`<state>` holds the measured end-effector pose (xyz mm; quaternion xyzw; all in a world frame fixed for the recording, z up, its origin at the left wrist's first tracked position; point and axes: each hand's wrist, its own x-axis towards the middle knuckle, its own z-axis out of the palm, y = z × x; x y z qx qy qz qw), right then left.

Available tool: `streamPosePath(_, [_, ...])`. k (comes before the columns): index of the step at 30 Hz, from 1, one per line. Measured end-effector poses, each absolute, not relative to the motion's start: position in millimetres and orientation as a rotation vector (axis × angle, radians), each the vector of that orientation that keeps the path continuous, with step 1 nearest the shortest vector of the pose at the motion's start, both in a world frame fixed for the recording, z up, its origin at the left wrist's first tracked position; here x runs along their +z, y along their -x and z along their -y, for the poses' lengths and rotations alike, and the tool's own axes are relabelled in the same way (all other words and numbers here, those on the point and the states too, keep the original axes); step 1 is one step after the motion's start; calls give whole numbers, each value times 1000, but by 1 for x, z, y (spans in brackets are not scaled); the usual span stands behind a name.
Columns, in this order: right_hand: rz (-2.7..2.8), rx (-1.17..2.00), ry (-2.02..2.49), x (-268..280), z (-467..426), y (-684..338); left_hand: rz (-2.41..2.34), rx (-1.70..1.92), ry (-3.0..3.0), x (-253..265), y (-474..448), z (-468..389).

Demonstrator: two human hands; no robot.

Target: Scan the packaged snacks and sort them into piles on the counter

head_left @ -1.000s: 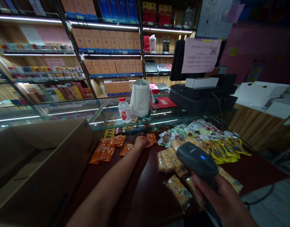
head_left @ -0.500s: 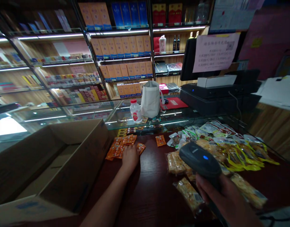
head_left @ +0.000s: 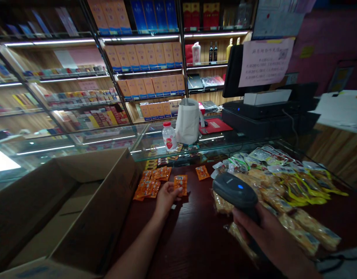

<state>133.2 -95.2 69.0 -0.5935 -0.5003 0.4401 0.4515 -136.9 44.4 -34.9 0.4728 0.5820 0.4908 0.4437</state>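
Observation:
My left hand [head_left: 166,198] pinches a small orange snack packet [head_left: 181,183], held upright just above the dark wooden counter [head_left: 193,228]. Left of it lies a pile of similar orange packets [head_left: 149,184]; a single orange packet [head_left: 202,173] rests by itself to the right. My right hand [head_left: 262,228] is wrapped round the handle of a dark barcode scanner [head_left: 235,190] with a blue light on top. The scanner's head points left, toward the packet. Beneath and beside the scanner lie clear-wrapped pastry snacks [head_left: 300,232], partly hidden by it and my hand.
An open cardboard box [head_left: 88,221] stands at the left. Yellow-edged snack bags [head_left: 300,182] cover the right side. Beyond, the glass counter [head_left: 151,153] holds a red-capped bottle [head_left: 169,137] and a white bag [head_left: 188,122]. A monitor [head_left: 233,73] stands at back right.
My left hand has lifted one orange packet from the pile and brought it to the right. My right hand and the scanner have shifted slightly left in view.

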Motion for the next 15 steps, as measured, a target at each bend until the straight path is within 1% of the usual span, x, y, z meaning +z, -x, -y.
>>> streamPosePath(3, [1245, 1124, 1426, 62, 91, -125, -1228, 1302, -948, -33, 121, -37])
streamPosePath(5, [1268, 1121, 1420, 57, 89, -122, -1167, 1339, -863, -31, 113, -31])
streamPosePath(10, [1335, 1093, 1428, 50, 88, -119, -1204, 1382, -857, -28, 108, -23])
streamPosePath(15, [1385, 1098, 1426, 52, 90, -116, -1278, 1323, -924, -28, 106, -19])
